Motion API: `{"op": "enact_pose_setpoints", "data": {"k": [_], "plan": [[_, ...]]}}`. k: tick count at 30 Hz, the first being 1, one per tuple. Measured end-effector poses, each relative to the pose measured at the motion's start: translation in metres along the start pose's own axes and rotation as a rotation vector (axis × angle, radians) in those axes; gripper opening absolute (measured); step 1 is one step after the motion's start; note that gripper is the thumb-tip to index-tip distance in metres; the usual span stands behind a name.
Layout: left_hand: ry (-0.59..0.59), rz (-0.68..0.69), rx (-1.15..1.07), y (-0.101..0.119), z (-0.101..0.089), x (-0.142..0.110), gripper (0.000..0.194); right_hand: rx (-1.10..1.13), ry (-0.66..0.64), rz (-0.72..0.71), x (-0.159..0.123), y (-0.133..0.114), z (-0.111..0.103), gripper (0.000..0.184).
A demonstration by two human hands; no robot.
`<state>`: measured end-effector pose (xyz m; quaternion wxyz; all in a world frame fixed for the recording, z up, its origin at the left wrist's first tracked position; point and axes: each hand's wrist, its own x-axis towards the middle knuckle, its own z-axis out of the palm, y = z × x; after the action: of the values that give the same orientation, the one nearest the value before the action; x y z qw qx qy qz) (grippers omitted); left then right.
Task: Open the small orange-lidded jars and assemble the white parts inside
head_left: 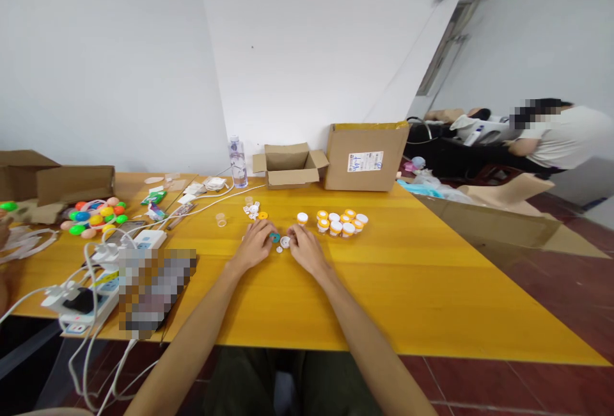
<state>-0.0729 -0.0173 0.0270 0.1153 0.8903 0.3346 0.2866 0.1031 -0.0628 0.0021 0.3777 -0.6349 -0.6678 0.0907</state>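
carton label [365, 162]: print too small to read. left hand [253, 245] bent at teal ring [275, 237], right hand [307, 251] curled by white disc [284, 242]; whether fingers pinch, cannot tell.

Bare tabletop [412, 288] opens rightward and nearer; clustered tubs [341, 223] and tall box [365, 176] block behind.

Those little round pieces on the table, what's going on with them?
Two bare hands are working close together over the table. The left hand is at a teal ring, the right hand at a white disc; whether either grips is too small to tell. Small white and orange tubs are grouped off to the right, and loose white bits lie beyond the left hand.
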Motion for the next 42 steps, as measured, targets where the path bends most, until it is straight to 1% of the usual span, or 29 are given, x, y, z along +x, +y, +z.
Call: {"op": "enact_pose_setpoints", "data": {"k": [5,10,13,18,20,23,28,31,34,36,40,42], "plan": [[-0.031,0.023,0.050,-0.005,0.002,-0.002,0.022,0.078,-0.012,-0.024,0.000,0.000,0.000,0.025],[-0.012,0.004,0.041,-0.004,0.000,-0.001,0.020,0.174,-0.036,-0.037,-0.001,-0.004,0.001,0.027],[-0.010,-0.004,0.014,-0.001,-0.002,0.000,0.014,0.240,-0.035,-0.046,0.000,-0.003,0.003,0.028],[-0.086,0.043,-0.009,0.004,-0.005,-0.002,0.010,0.342,-0.053,-0.007,0.003,0.002,0.006,0.030],[-0.106,0.071,-0.003,0.005,-0.005,-0.002,0.013,0.364,-0.060,0.010,0.004,0.003,0.006,0.030],[-0.106,0.084,0.011,0.004,-0.005,-0.003,0.021,0.359,-0.031,0.031,0.005,0.003,0.005,0.027],[-0.112,0.060,0.024,0.005,-0.006,-0.003,0.031,0.297,0.024,0.067,0.005,0.003,0.002,0.024],[-0.099,0.038,0.015,0.006,-0.006,-0.003,0.034,0.270,0.026,0.065,0.005,0.002,0.000,0.024],[-0.070,0.015,-0.018,0.004,-0.005,-0.003,0.037,0.256,-0.007,0.018,0.004,0.001,0.001,0.025],[-0.026,-0.003,-0.049,0.001,-0.006,-0.002,0.037,0.254,-0.036,-0.031,0.003,0.000,0.001,0.026],[0.085,-0.083,-0.052,-0.008,-0.011,0.001,0.034,0.228,-0.050,-0.192,0.000,-0.001,0.003,0.028],[0.106,-0.153,-0.003,-0.012,-0.015,0.002,0.028,0.185,-0.058,-0.273,-0.002,-0.002,0.004,0.031]]}}
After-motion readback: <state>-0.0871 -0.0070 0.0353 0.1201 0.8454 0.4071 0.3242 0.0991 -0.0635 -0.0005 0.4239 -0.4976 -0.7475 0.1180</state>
